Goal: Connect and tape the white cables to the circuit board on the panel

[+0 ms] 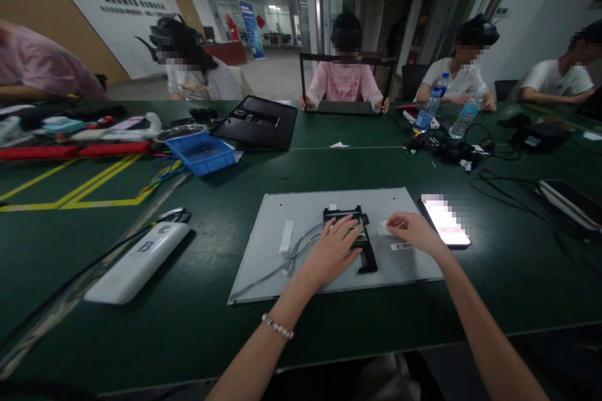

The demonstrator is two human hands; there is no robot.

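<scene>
A pale grey flat panel (263, 219), which looks like the back of a screen, lies on the table before me. Over the black bracket (369, 260) at its middle, my left hand (336, 244) rests with fingers spread. Grey cables (277, 272) run from under that hand toward the panel's lower left corner. Thumb and fingers of my right hand (409, 229) are pinched together at a small white label (384, 227) on the panel's right side. Just below lies a second label (401, 246). A white strip (286, 236) is on the panel's left part.
A lit phone (444, 219) lies right of the panel, a white power bank (138, 263) with a cable to the left. Beyond are a blue tray (207, 153), a black frame part (258, 122) and bottles (430, 103). Across the table, a person (347, 81) holds a black frame.
</scene>
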